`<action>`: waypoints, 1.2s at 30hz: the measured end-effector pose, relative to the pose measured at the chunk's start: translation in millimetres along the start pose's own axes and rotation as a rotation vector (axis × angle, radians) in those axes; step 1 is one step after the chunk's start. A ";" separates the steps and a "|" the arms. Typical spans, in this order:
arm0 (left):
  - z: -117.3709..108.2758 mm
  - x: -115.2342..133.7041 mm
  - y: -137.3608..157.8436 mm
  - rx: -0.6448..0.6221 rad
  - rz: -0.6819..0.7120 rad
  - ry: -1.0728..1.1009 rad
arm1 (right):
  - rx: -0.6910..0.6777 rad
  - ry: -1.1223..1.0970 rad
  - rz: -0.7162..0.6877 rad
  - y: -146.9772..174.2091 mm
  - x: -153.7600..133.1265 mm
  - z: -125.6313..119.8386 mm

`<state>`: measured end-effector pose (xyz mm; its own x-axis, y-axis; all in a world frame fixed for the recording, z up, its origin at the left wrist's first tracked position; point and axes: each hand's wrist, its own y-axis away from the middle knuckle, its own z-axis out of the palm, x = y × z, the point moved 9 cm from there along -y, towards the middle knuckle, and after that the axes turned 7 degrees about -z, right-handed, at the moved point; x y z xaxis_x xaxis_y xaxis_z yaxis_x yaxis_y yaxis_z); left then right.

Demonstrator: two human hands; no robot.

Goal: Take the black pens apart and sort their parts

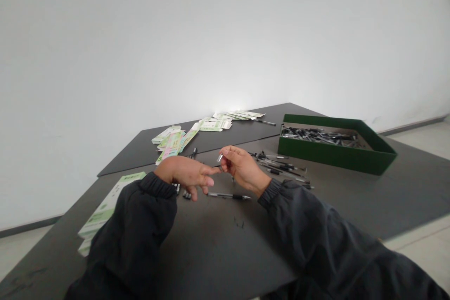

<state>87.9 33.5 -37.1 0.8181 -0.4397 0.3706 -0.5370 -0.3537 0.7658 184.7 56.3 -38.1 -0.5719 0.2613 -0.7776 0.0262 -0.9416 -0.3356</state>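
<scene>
My right hand (pixel 244 168) pinches a small, clear pen cap (pixel 220 158) between thumb and fingertips. Facing it, my left hand (pixel 188 174) is open with fingers spread, its index fingertip close to the right fingers; whether they touch I cannot tell. Just below both hands, a clear pen (pixel 230 196) with a black grip lies on the table, its bare tip pointing right. Capped pens (pixel 187 194) show partly from under my left hand. To the right of my right hand lies a loose pile of pens (pixel 284 167) with black grips.
A green box (pixel 333 157) holding many pens stands at the right. Flattened green-and-white cartons (pixel 172 145) lie at the back left, with more cartons (pixel 110 201) by my left sleeve. One pen (pixel 265 122) lies near the far cartons. A wall is behind the dark table (pixel 218 253).
</scene>
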 end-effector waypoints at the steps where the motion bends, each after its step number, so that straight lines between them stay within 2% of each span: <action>1: 0.2 0.2 0.2 0.000 -0.007 -0.004 | -0.001 -0.015 0.007 0.1 1.0 -0.3; 7: 0.7 1.7 1.3 -0.007 -0.019 -0.045 | 0.002 -0.073 0.041 0.5 3.9 -2.2; 14: 4.1 6.5 2.6 -0.024 -0.022 -0.076 | 0.001 -0.152 0.149 2.6 11.5 -1.1; 20: 6.3 10.3 3.0 -0.018 -0.042 -0.112 | -0.009 -0.157 0.166 2.5 14.8 -2.2; 25: 2.7 7.0 3.3 0.009 -0.053 -0.107 | -0.007 -0.102 0.115 2.7 12.4 -5.1; 29: -9.7 -0.1 4.8 0.121 -0.121 -0.208 | -0.005 -0.006 0.066 3.8 9.5 -6.6; 32: -14.5 -5.4 5.0 0.161 -0.183 -0.250 | -0.049 0.094 0.051 5.2 9.6 -1.8; 36: -13.9 -6.1 1.9 0.163 -0.183 -0.209 | -0.118 0.160 0.047 8.1 12.2 8.7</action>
<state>84.7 47.0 -30.6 0.8535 -0.5104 0.1053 -0.4243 -0.5632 0.7091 170.8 50.1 -45.7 -0.4302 0.2565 -0.8655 0.1512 -0.9248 -0.3492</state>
